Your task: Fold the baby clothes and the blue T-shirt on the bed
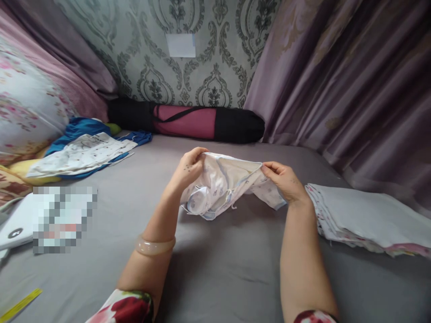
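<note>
A small white baby shirt (215,188) with a faint print and pale blue trim is stretched between my two hands, just above the grey sheet. My left hand (191,168) pinches its upper left edge, fingers closed on the cloth. At the upper right corner, my right hand (283,177) grips the trim between thumb and fingers. The shirt's middle sags open, showing its inside. One sleeve end hangs at the lower left and another part droops below my right hand. Thin ties dangle from the front.
A stack of folded cloths (367,215) lies at the right. On the left are a printed white garment (84,154) over blue cloth (76,130), a white device (16,224) and a yellow strip (20,305). A black and pink rolled bag (185,123) lies along the patterned wall.
</note>
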### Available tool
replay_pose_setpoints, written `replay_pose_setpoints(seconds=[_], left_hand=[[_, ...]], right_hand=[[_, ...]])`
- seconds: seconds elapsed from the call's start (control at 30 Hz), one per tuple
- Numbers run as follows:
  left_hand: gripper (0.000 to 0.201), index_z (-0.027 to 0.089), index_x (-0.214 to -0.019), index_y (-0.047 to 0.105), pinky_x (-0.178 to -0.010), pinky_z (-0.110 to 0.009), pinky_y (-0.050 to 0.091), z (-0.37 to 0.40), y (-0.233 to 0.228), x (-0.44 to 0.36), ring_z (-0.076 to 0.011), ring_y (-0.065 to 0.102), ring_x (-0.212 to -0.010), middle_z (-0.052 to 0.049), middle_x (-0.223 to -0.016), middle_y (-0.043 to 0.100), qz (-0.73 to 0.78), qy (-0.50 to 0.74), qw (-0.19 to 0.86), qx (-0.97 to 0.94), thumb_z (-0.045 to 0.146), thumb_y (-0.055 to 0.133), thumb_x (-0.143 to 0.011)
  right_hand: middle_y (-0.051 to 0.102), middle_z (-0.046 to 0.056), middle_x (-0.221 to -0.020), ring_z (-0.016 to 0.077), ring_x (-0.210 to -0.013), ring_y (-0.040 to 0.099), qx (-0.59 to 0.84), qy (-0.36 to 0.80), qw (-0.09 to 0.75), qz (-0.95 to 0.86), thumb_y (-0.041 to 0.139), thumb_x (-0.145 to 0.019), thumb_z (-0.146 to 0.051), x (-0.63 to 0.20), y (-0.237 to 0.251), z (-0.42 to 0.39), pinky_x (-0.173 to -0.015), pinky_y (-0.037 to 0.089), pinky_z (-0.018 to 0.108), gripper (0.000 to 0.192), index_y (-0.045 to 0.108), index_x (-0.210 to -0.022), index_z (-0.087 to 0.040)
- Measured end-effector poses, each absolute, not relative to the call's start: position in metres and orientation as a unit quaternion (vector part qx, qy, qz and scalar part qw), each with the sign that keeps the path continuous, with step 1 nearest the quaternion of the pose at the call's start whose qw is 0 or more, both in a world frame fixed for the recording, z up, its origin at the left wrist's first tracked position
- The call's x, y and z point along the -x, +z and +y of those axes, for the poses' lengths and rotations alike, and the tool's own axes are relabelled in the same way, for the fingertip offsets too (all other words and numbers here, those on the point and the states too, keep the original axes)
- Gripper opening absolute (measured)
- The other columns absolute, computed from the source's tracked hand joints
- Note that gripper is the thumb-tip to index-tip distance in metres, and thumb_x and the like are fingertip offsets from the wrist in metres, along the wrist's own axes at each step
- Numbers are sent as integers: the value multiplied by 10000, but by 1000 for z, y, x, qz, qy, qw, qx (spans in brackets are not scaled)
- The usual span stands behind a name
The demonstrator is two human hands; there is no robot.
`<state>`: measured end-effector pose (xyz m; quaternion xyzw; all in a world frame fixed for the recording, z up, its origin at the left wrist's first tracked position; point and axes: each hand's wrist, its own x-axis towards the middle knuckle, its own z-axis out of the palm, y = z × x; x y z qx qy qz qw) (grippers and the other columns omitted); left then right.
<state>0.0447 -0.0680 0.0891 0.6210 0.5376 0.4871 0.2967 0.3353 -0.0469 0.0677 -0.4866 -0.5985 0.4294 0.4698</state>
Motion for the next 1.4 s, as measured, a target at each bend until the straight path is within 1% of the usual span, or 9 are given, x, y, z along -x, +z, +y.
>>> replay_pose_setpoints(seconds=[0.2,0.33,0.53,0.73,0.9,1.03,1.2,1.27,1.4], left_hand=[[244,211,-950,697,-633,-240,414,-74,97,-42,-137,510,-743,-39,-901,602,528,461,233,-675,407,605,-839],[249,226,-922,713,-600,-230,415,-78,100,-42,-134,513,-740,-40,-901,578,512,452,272,-678,430,688,-783],[297,194,-850,708,-572,-229,425,-78,96,-40,-131,539,-733,-36,-898,579,515,498,312,-624,474,703,-751],[363,179,-853,734,-576,-242,434,-79,112,-26,-146,565,-732,-48,-898,627,516,510,308,-616,502,736,-686],[318,176,-853,738,-674,-267,443,-83,139,-12,-156,559,-769,-42,-843,621,505,501,191,-676,468,700,-731],[222,191,-848,721,-776,-300,438,-102,166,-6,-159,539,-805,-25,-817,578,483,529,45,-697,400,666,-798],[189,211,-940,693,-975,-369,363,-138,201,-6,-198,499,-1006,-33,-921,544,435,597,-168,-653,370,622,-866],[196,199,-888,702,-964,-370,371,-139,206,0,-202,509,-988,-38,-900,543,431,576,-174,-672,378,628,-857],[239,180,-800,715,-747,-298,443,-122,200,18,-160,539,-769,-20,-752,550,476,537,-42,-695,412,658,-794]], right_hand=[[718,31,-836,172,-721,634,491,424,466,-602,754,-678,-550,-335,68,-47,-656,491,287,389,708,-871,-216],[724,38,-847,179,-727,643,490,429,460,-604,750,-673,-563,-334,69,-47,-655,497,290,403,709,-874,-216],[720,34,-835,166,-710,630,483,436,443,-616,749,-658,-569,-328,75,-51,-664,489,287,420,709,-867,-207],[690,14,-727,146,-679,599,468,448,367,-667,818,-554,-535,-323,84,-55,-694,464,288,445,695,-788,-178],[639,3,-681,155,-647,550,469,304,407,-722,692,-680,-601,-311,95,-45,-656,434,292,414,656,-740,-193],[667,51,-846,199,-800,593,455,120,484,-738,523,-861,-569,-297,128,-57,-760,446,314,384,649,-876,-206],[630,110,-1118,243,-1064,560,449,-79,548,-701,280,-1004,-485,-278,185,-101,-889,419,357,425,583,-1128,-214],[620,112,-1132,255,-1069,560,449,-119,490,-738,262,-1015,-455,-277,198,-109,-871,421,366,420,585,-1134,-214],[655,83,-1047,246,-961,600,440,-120,336,-824,396,-992,-390,-284,205,-104,-780,432,335,297,636,-1055,-228]])
